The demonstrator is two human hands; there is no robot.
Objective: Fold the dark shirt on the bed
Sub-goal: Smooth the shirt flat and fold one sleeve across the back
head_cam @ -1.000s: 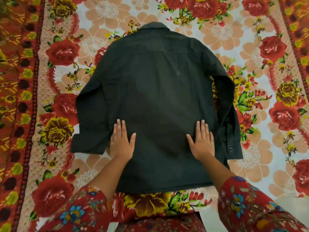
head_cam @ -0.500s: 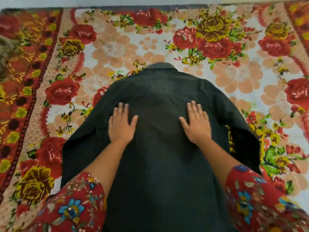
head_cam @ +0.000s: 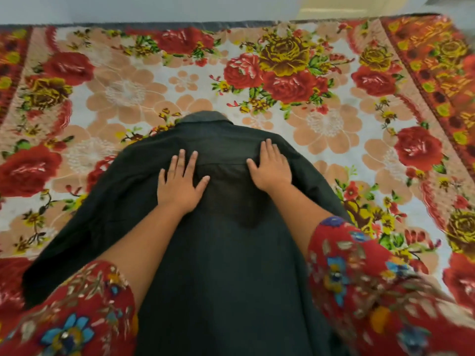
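Red floral sleeves, bare forearms

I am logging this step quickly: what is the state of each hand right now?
Left hand: open, fingers spread, pressing flat on the dark shirt.
Right hand: open, flat on the same shirt, holding nothing.

The shirt lies spread on the bed, running from the bottom edge of the frame up to the middle, with its collar at the far end, just above centre. Both hands lie flat on the shirt below the collar. The left hand is left of centre. The right hand is right of centre, slightly higher in the frame, apart from the left. A shirt sleeve spreads toward the lower left. Behind the bed, a wall runs along the top of the frame.
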